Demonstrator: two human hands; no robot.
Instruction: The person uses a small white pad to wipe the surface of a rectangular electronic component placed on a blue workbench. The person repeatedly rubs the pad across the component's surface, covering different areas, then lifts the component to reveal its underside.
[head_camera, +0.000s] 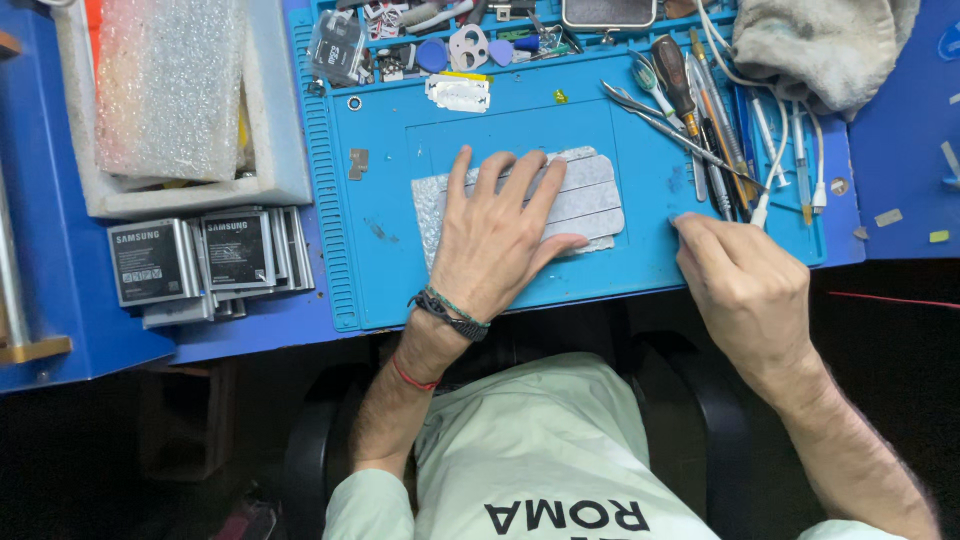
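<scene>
The silver bubble-wrap pouch (520, 205) at frame centre on the blue mat (640, 265) is pressed flat under the open left hand (490, 240), while the right hand (745, 285), fingertips pinched, is best kept steady at the mat's lower right edge.

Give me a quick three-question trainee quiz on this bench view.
1. True or false: the left hand lies flat on the bubble-wrap pouch.
2. Which hand is nearer the tweezers? A left, B right.
3. Fill in: the battery stack sits ___ the blue mat, to its left.

Key: 1 true; 2 B, the right hand; 3 off.
</scene>
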